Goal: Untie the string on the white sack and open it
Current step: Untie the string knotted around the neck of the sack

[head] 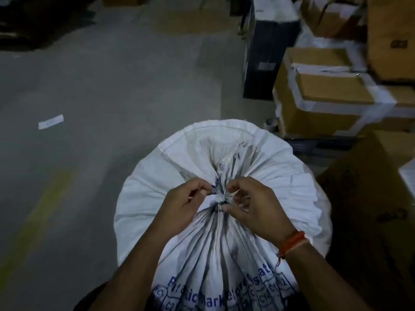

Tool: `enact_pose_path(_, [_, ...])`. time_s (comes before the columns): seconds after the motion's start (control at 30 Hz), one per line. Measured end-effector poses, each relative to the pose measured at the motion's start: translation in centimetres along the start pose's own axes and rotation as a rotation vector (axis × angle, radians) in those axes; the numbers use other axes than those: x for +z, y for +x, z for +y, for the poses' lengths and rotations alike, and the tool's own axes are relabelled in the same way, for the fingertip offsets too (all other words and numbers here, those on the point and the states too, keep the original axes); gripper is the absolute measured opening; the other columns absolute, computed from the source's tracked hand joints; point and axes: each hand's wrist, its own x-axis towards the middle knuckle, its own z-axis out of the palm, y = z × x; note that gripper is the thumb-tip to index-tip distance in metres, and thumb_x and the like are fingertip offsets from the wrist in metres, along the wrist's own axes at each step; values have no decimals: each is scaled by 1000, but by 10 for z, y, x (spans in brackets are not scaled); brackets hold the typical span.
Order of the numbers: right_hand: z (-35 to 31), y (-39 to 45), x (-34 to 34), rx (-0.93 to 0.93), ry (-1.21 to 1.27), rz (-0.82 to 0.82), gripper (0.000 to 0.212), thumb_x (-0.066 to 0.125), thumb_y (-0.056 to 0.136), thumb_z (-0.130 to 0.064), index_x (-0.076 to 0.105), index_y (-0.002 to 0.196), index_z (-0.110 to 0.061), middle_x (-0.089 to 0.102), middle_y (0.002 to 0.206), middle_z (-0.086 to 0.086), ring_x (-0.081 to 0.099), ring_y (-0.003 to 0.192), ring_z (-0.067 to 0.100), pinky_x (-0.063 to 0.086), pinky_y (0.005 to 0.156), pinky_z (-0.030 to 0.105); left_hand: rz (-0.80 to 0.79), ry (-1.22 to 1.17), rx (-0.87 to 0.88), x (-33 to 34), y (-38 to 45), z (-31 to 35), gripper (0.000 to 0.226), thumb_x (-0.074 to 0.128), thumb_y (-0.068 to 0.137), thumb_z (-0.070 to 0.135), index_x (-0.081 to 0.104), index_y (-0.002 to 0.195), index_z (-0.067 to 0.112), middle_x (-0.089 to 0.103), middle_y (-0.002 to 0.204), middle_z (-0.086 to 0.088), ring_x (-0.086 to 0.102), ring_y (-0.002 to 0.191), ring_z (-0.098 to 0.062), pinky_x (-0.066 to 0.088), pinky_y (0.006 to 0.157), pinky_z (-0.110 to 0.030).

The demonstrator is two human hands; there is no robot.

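A: State the grip condition at the knot.

B: Left hand [179, 199]: fingers curled, thumb and forefinger pinched at the left side of the gathered neck of the white sack [224, 167]. Right hand [253, 205]: fingers curled, fingertips pinched at the right side of the same neck. Both hands meet at the knot, almost touching each other. The string [232, 199] shows only as thin pale strands at the right fingertips. Which strand each hand has hold of cannot be told; the frame is blurred there.

A: State the condition of the sack mouth.

B: Gathered and closed. The fabric pleats radiate from the knot in all directions. A small metal eyelet [222, 164] sits just beyond the knot, on the far side.

A: Location of the sack?

B: It stands upright on the concrete floor [112, 86], directly in front of the person, at the near edge of the floor as seen. Blue printed lettering [202, 295] runs across its near side, partly hidden in the folds.

A: Other items on the person?

B: An orange thread band [292, 242] is round the right wrist.

A: Surroundings?

B: Cardboard boxes [325, 90] are stacked to the right of the sack, near it, some wrapped in clear film. A dark upright case [267, 59] stands beyond them. A white paper slip [51, 121] lies on the floor, well apart to the left. A faded yellow floor line [45, 209] runs along the left side.
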Motion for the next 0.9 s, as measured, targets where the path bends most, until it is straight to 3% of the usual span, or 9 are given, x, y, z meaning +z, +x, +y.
enact_pose_path(0.13, [1, 4, 10, -19, -75, 19, 32, 85, 76, -31, 64, 99, -22, 62, 91, -7, 60, 79, 6, 51, 68, 20, -51, -34, -30, -1, 6, -6, 29, 52, 102, 1, 72, 107, 21, 78, 107, 10, 71, 108, -2, 54, 96, -23])
enact_pose_path(0.3, [1, 3, 22, -47, -62, 92, 20, 84, 78, -23, 68, 89, -20, 65, 85, -7, 61, 73, 5, 52, 66, 19, -93, -151, -20, -2, 5, -11, 40, 40, 99, -12, 70, 106, 14, 76, 111, 0, 70, 114, -15, 50, 107, -34])
enact_pose_path(0.37, [1, 2, 25, -29, -31, 129, 17, 82, 79, -15, 69, 88, -19, 67, 83, -6, 64, 74, 6, 55, 67, 24, -120, -190, -21, -1, 4, -12, 38, 39, 98, -9, 69, 108, 13, 76, 114, -3, 69, 118, -16, 49, 111, -39])
enact_pose_path(0.47, [1, 0, 23, 7, 22, 140, 18, 82, 77, -10, 70, 88, -20, 68, 79, -10, 66, 74, 4, 55, 65, 17, -138, -254, -43, 0, 3, -13, 25, 46, 98, 2, 69, 106, 11, 77, 113, -6, 71, 114, -22, 51, 104, -42])
enact_pose_path(0.57, [3, -2, 18, 36, 80, 121, 17, 83, 77, -11, 71, 86, -21, 70, 76, -10, 67, 71, 5, 52, 65, 11, -93, -110, 15, 1, 4, -25, 26, 45, 107, 5, 68, 110, 16, 77, 110, 2, 72, 107, -11, 55, 97, -34])
enact_pose_path(0.63, [4, -4, 14, 48, 100, 97, 18, 83, 77, -11, 73, 88, -21, 71, 77, -10, 68, 72, 3, 50, 67, 9, -99, 50, 74, 4, 3, -31, 16, 53, 106, 12, 67, 112, 19, 75, 101, 7, 71, 94, -2, 57, 85, -30])
enact_pose_path(0.73, [6, -7, 11, 54, 79, 77, 21, 85, 76, -11, 75, 89, -23, 72, 80, -14, 69, 76, -2, 50, 69, 6, -64, 160, 95, 11, 6, -31, 11, 72, 95, 14, 72, 104, 20, 77, 95, 3, 72, 88, -7, 59, 83, -30])
enact_pose_path(0.9, [10, -10, 10, 51, 44, 83, 19, 86, 75, -11, 77, 86, -23, 72, 81, -18, 69, 78, -5, 50, 69, 5, -11, 201, 97, 18, 11, -27, 9, 78, 88, 14, 80, 90, 23, 80, 87, 8, 72, 85, -3, 51, 75, -10])
